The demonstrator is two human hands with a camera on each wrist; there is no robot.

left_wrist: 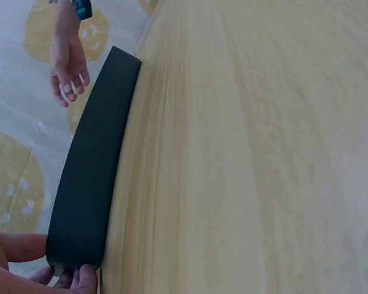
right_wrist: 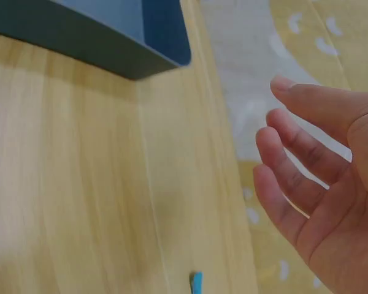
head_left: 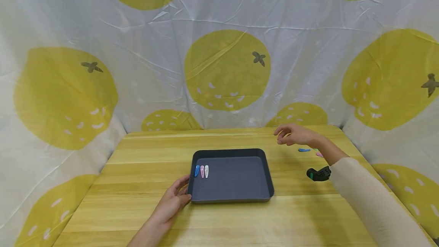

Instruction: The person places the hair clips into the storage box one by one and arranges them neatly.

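A dark grey rectangular tray (head_left: 236, 180) lies on the wooden table. Inside it, near the left wall, a blue hair clip (head_left: 197, 170), a pink hair clip (head_left: 202, 171) and a white hair clip (head_left: 207, 171) are lined up side by side. My left hand (head_left: 170, 201) grips the tray's left side near the front corner; the left wrist view has its fingers (left_wrist: 86, 278) around the tray's end. Raised over the table to the tray's right, my right hand (head_left: 295, 134) holds nothing, its fingers (right_wrist: 288, 168) loosely bent and apart from the thumb.
Right of the tray lie another blue clip (head_left: 304, 150) and a pink clip (head_left: 319, 154), the latter partly behind the right forearm. A black curved object (head_left: 318, 174) with a green band sits nearer the front. Lemon-print cloth (head_left: 226, 69) surrounds the table on the back and sides.
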